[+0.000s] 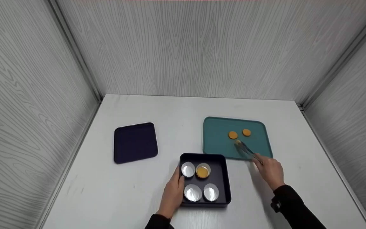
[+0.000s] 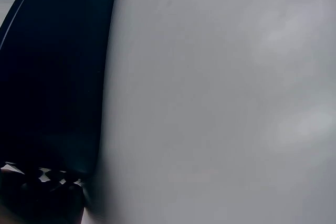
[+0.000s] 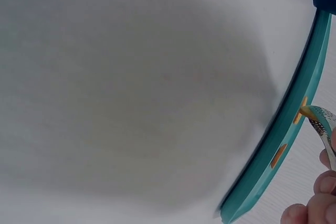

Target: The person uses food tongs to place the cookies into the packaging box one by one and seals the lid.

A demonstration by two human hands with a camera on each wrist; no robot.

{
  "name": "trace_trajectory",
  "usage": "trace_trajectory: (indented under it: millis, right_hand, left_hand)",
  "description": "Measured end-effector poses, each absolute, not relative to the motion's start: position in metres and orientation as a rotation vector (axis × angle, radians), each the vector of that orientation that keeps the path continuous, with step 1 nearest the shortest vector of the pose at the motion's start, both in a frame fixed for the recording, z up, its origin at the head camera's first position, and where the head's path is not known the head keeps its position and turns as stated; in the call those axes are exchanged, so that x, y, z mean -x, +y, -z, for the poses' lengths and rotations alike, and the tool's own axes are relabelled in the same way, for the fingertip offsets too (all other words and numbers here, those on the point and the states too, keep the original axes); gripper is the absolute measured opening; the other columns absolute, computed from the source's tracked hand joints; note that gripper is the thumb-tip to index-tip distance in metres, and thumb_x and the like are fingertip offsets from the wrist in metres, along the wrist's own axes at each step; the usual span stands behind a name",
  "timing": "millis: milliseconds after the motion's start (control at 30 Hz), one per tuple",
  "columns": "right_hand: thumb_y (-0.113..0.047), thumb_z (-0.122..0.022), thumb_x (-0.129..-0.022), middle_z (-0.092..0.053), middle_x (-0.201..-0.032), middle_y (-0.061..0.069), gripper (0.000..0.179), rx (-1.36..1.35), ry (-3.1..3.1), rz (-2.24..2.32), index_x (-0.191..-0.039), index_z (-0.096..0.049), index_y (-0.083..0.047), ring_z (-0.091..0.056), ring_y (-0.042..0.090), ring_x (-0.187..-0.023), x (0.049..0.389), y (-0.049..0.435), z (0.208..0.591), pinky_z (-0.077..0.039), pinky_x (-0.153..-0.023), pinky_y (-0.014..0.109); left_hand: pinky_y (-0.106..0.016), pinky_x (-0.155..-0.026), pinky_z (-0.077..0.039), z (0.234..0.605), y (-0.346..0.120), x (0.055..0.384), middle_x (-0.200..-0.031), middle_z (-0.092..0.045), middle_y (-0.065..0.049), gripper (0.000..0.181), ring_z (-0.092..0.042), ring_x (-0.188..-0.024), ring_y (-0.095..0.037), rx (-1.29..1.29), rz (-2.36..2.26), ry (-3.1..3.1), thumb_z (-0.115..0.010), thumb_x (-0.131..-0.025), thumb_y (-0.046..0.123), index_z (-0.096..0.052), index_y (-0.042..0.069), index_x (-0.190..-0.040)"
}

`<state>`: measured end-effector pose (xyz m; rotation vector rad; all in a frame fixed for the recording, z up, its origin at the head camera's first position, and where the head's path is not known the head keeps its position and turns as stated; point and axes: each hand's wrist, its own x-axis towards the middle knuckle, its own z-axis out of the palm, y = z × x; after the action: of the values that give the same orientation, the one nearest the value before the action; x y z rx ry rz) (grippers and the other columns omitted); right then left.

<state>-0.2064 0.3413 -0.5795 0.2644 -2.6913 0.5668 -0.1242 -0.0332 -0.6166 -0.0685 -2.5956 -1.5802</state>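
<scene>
My left hand [image 1: 172,190] holds the left side of a dark square baking pan [image 1: 222,178]. Inside the pan stand several silvery fluted foil cups [image 1: 193,192]; one at the back right contains an orange-yellow disc [image 1: 202,172]. My right hand [image 1: 270,170] grips metal tongs [image 1: 249,152] over the front of a teal tray [image 1: 214,136]. Between the tong tips is an orange piece [image 1: 238,142], its shape partly covered. Two flat round orange discs [image 1: 233,135] lie on the tray. In the right wrist view, the perforated tong ends [image 3: 321,119] meet at the orange piece.
A dark, shallow square tray [image 1: 135,143] lies at the left of the white table [image 1: 106,194]. The teal tray sits just behind the pan, to its right. Pale wood-grain panels [image 1: 183,47] enclose the table at the back and both sides.
</scene>
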Motion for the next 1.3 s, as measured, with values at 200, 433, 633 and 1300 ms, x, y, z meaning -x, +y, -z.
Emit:
trace_trajectory:
  millis: [200, 433, 633, 1300]
  right_hand:
    - [-0.01, -0.078, -0.091, -0.075, -0.096, 0.024, 0.032, -0.283, -2.664, -0.59, -0.12, -0.074, 0.003, -0.072, 0.039, -0.075, 0.205, 0.341, 0.578, -0.058, -0.062, 0.054]
    - [-0.011, -0.077, -0.092, -0.075, -0.103, 0.026, 0.032, -0.284, -2.631, -0.645, -0.12, -0.074, 0.005, -0.072, 0.043, -0.085, 0.206, 0.343, 0.573, -0.059, -0.072, 0.058]
    - [-0.011, -0.076, -0.093, -0.075, -0.104, 0.025, 0.032, -0.304, -2.588, -0.675, -0.12, -0.073, 0.005, -0.073, 0.042, -0.084, 0.207, 0.34, 0.564, -0.059, -0.071, 0.057]
    - [-0.008, -0.078, -0.09, -0.075, -0.083, 0.011, 0.033, -0.488, -2.433, -0.637, -0.121, -0.074, 0.0, -0.066, 0.021, -0.064, 0.2, 0.307, 0.534, -0.051, -0.054, 0.037]
  left_hand:
    - [-0.048, -0.121, -0.033, 0.616, -0.034, 0.124, -0.161, -0.039, -0.018, 0.055, -0.039, -0.147, -0.034, 0.083, 1.573, -2.595, -0.041, -0.111, 0.022, -0.03, -0.001, -0.159]
    - [-0.049, -0.121, -0.033, 0.617, -0.033, 0.125, -0.16, -0.039, -0.019, 0.055, -0.04, -0.146, -0.036, 0.073, 1.559, -2.605, -0.041, -0.111, 0.023, -0.031, -0.002, -0.159]
    - [-0.049, -0.121, -0.034, 0.616, -0.033, 0.125, -0.159, -0.041, -0.019, 0.054, -0.041, -0.145, -0.037, 0.074, 1.553, -2.606, -0.041, -0.111, 0.023, -0.032, 0.0, -0.159]
    - [-0.047, -0.121, -0.033, 0.615, -0.033, 0.124, -0.16, -0.041, -0.015, 0.054, -0.041, -0.146, -0.034, 0.061, 1.59, -2.585, -0.042, -0.111, 0.023, -0.032, 0.002, -0.16]
